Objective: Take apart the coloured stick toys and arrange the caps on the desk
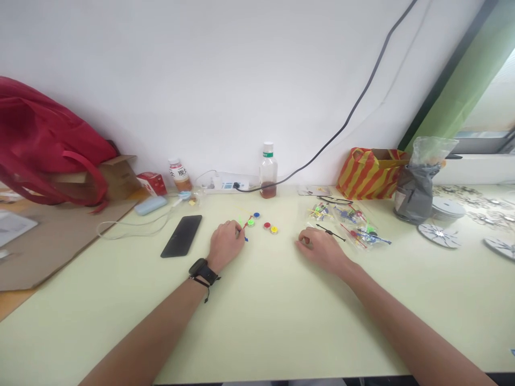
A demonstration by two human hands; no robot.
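Observation:
My left hand (226, 242) rests on the table with its fingers curled in, beside a small group of thin coloured plastic pointers. A red pointer (248, 221) shows at the fingertips; whatever lies under them is hidden. Close by are a blue round cap (256, 215), a green cap (250, 223), a red cap (267, 225) and a yellow cap (274, 229). On the other side, my right hand (321, 247) lies curled on the table, its grip hidden. Just behind it is a black arrow-shaped pointer (330, 232).
Clear bags of coloured pointers (364, 231) lie beyond my right hand. Patterned discs (438, 236) and a grey bag (414, 193) are farther right. A phone (181, 236) lies left of my left hand. A bottle (268, 171) and power strip (225, 184) stand by the wall.

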